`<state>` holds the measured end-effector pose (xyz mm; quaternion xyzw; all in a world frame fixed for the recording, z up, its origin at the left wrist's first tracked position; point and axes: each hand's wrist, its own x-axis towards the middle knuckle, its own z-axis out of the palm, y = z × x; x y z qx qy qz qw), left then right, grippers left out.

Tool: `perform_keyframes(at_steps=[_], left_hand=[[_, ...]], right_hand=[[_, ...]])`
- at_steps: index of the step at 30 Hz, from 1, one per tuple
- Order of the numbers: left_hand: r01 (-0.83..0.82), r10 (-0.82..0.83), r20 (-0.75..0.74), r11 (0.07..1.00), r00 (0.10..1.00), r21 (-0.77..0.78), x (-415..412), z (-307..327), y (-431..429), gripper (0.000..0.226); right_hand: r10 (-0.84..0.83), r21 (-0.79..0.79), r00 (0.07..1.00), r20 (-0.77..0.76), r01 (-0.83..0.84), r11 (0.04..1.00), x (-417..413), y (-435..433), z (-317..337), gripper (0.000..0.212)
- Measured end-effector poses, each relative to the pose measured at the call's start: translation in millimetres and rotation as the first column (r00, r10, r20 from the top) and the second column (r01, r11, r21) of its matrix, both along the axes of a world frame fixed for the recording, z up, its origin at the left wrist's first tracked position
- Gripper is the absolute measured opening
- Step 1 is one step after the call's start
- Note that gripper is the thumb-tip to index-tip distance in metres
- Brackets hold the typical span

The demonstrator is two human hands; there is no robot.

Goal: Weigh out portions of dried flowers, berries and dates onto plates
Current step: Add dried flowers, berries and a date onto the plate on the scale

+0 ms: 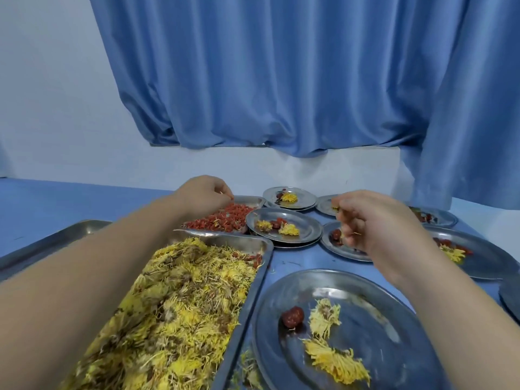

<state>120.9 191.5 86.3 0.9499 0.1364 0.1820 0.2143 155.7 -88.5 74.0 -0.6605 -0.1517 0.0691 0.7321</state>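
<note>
Left hand pinching a berry over berry tray, right hand clutching flower bits (mostly hidden)

Left hand curled over berries – right hand curled above plate (flower strands on fingers).

Head view: forward-down, close over table, curtain ahead.
</note>
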Motion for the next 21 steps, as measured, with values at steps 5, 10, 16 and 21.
perform_keyframes(at_steps=[5,10,16,21], left_hand=[[-0.106,0.108,-0.047,0.994,0.993,0.037,38.5,-6.8,44.0,0.019],[-0.098,0.16,-0.312,0.974,0.937,0.205,82.2,-32.7,75.5,0.026],[-0.082,0.261,-0.385,0.902,0.885,0.423,121.1,-61.5,98.7,0.031],[-0.106,0.297,-0.491,0.919,0.819,0.379,139.0,-87.8,108.1,0.051]], right_hand=[[0.035,-0.155,0.999,0.036,-0.029,0.988,31.8,-3.9,-13.5,0.01],[0.081,-0.257,0.995,0.059,-0.064,0.964,51.7,-8.2,-30.3,0.014],[0.134,-0.246,0.991,0.017,-0.126,0.961,64.4,-5.3,-38.5,0.019],[0.16,-0.258,0.987,0.021,-0.149,0.955,68.8,-2.6,-42.7,0.024]])
